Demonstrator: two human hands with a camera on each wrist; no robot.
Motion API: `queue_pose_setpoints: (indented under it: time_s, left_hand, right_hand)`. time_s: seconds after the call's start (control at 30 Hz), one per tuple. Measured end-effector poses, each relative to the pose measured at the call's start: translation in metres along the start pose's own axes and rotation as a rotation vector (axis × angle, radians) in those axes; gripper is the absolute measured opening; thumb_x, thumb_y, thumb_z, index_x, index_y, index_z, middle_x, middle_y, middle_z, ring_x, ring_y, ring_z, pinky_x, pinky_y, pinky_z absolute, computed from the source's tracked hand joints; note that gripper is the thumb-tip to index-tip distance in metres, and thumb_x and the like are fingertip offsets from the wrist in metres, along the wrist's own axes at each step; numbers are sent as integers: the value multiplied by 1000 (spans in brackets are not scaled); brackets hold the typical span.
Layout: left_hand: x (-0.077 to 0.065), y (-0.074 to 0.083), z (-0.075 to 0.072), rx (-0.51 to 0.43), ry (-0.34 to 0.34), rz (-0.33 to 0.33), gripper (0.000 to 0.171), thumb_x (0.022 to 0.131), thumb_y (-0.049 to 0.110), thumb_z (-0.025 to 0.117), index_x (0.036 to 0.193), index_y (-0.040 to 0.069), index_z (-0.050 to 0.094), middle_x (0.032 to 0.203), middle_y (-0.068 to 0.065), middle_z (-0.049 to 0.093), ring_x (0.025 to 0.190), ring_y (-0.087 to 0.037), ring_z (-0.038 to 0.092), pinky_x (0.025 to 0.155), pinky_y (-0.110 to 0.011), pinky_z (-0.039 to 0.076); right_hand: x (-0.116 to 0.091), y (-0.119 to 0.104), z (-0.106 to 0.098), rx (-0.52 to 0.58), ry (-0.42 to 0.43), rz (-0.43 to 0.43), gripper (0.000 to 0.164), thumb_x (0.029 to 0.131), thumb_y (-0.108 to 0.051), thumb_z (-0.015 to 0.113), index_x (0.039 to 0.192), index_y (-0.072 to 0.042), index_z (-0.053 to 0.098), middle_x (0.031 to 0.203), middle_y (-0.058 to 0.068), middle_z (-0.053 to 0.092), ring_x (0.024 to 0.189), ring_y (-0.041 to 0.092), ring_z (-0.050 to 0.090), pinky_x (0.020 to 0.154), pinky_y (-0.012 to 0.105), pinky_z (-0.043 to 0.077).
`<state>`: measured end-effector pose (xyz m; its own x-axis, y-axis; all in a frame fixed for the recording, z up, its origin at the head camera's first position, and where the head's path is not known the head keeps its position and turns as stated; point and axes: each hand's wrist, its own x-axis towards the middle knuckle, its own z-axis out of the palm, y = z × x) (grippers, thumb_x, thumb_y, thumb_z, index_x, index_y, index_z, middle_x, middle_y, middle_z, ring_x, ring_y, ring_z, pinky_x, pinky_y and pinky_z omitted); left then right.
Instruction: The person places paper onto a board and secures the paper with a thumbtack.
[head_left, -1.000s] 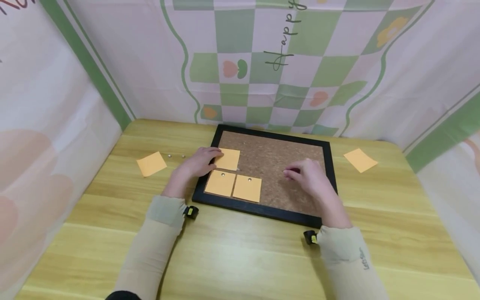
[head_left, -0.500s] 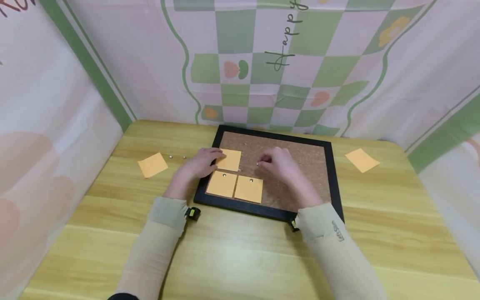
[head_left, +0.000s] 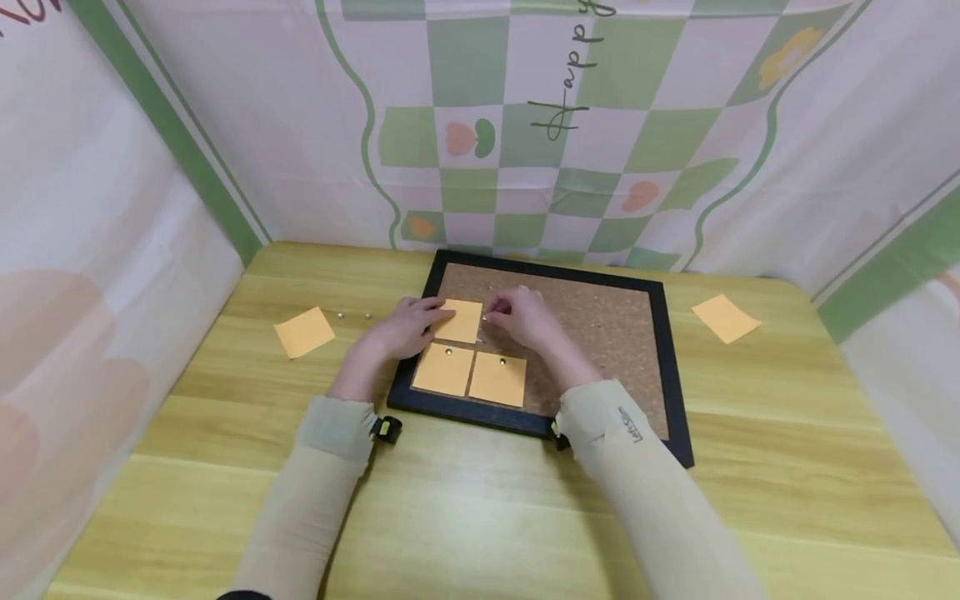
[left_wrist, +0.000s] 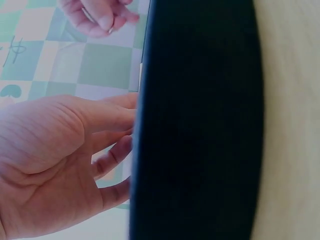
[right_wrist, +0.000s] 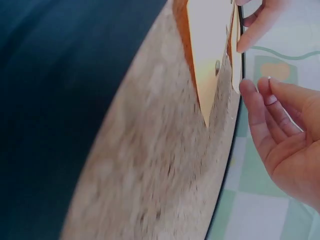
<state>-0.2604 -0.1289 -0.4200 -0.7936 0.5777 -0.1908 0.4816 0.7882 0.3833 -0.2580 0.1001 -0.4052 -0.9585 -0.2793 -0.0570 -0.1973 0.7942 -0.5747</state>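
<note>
Orange note (head_left: 465,322) on the corkboard's (head_left: 600,350) left side, beyond two pinned notes (head_left: 497,382)
The left hand (head_left: 408,325) rests extended fingers on it; just right of the note, the right hand (head_left: 527,318) pinches a small pin (head_left: 485,317).

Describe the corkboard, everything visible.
The corkboard is rectangular: speckled brown, cork-like surface, black frame. It lies on the table, slightly skewed, far edge near the printed cloth. Three orange notes sit on its left part; the two lower ones each show a pin near the top. The left hand rests on the upper note; the right hand is at its right edge. The right sleeve hides part of the frame's near side.
</note>
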Motion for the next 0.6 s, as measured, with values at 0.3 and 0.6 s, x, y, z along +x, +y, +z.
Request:
queue_pose_setpoints:
  time_s: [0.3, 0.6]
  left_hand:
    - [-3, 0, -3, -27, 5, 13, 47, 104, 9, 46, 151, 9, 44, 163, -18, 28, 145, -44, 29, 118, -55, 33]
    - [0, -7, 0, -59, 45, 12, 46, 101, 11, 55, 146, 7, 50, 161, -17, 34, 146, -41, 33, 121, -52, 30]
  right_hand:
    - [18, -9, 19, 108, 1, -1, 14, 100, -17, 61, 103, -7, 70, 100, 11, 70, 91, 23, 64, 83, 35, 52]
    - [30, -8, 33, 175, 66, 69, 15, 98, -20, 65, 104, -8, 73, 100, 11, 72, 92, 25, 64, 86, 38, 51]
